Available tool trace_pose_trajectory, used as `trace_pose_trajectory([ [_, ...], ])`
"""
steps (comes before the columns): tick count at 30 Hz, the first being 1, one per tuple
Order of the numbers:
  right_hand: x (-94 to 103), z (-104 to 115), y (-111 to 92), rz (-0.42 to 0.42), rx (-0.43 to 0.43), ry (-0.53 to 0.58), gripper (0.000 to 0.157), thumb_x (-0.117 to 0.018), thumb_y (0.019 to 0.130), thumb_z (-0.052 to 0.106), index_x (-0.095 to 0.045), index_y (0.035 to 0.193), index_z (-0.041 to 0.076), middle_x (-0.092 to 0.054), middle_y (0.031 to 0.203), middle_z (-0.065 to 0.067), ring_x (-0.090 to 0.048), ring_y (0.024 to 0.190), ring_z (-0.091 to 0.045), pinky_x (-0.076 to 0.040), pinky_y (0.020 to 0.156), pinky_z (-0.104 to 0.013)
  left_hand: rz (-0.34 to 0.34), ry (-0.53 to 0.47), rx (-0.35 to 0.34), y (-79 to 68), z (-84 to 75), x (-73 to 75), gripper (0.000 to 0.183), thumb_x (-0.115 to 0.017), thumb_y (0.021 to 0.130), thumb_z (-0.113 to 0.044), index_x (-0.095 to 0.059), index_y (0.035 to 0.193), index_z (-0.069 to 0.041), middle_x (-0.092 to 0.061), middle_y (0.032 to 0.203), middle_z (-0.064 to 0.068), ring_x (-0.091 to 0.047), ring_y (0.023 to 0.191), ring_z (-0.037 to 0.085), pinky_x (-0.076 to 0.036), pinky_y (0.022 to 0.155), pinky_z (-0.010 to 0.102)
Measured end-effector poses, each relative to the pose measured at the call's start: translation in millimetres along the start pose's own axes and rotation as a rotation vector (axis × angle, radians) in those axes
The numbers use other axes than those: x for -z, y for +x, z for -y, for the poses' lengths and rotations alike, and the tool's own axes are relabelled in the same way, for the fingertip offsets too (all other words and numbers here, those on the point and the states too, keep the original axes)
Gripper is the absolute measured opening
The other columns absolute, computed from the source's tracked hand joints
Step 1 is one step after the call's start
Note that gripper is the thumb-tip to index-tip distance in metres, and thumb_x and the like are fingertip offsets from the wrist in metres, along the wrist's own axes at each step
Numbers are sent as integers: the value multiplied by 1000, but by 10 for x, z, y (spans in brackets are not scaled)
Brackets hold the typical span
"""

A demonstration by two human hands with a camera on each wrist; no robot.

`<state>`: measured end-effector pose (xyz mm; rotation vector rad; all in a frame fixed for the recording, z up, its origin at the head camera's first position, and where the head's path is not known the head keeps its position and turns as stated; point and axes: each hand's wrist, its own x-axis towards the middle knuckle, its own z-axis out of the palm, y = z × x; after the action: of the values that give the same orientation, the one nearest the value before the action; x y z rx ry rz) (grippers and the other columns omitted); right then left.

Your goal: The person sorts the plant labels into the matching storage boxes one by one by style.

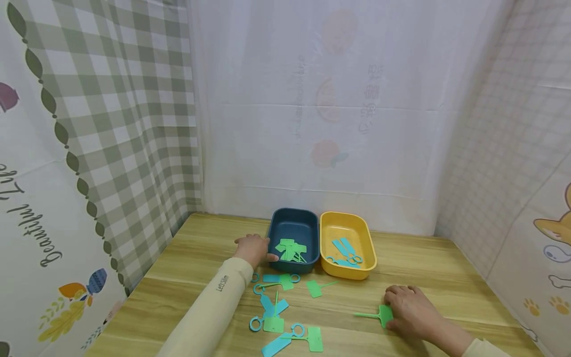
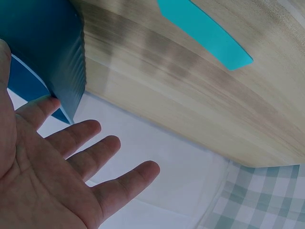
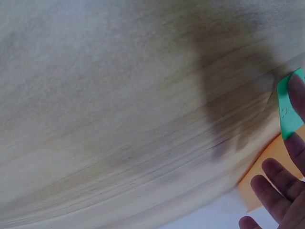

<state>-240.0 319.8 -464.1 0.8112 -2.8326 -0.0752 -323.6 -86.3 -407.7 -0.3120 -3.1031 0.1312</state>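
Right hand (image 1: 410, 311) pinching a green plastic tag (image 1: 385, 315) over the wood-grain table (image 1: 410, 258), in front of the yellow bin (image 1: 345, 270), left hand (image 1: 253, 249) with fingers spread, touching the navy bin (image 1: 294, 229) of green tags (image 1: 287, 247)

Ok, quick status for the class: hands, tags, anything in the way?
Right hand pinching a green tag; left hand touching navy bin. More green tags inside. Loose tags on the table before it; nothing appears to block either hand.
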Motion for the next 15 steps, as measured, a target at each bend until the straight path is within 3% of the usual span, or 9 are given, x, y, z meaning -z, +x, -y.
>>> trace_pose_trajectory([
  [5, 25, 5, 26, -50, -7, -21, 37, -90, 61, 33, -56, 74, 24, -65, 101, -3, -64, 90, -30, -49, 80, -58, -7, -3, -2, 2, -3, -1, 68, -63, 86, -63, -63, 134, -15, -66, 121, 17, -61, 111, 40, -51, 87, 62],
  [15, 123, 0, 74, -94, 50, 103, 33, -85, 72, 23, -55, 66, 34, -68, 101, -3, -66, 90, -30, -49, 74, -56, 14, 2, 6, 16, 9, 10, 69, -61, 86, -64, -62, 136, -16, -64, 124, 17, -60, 113, 40, -50, 88, 62],
])
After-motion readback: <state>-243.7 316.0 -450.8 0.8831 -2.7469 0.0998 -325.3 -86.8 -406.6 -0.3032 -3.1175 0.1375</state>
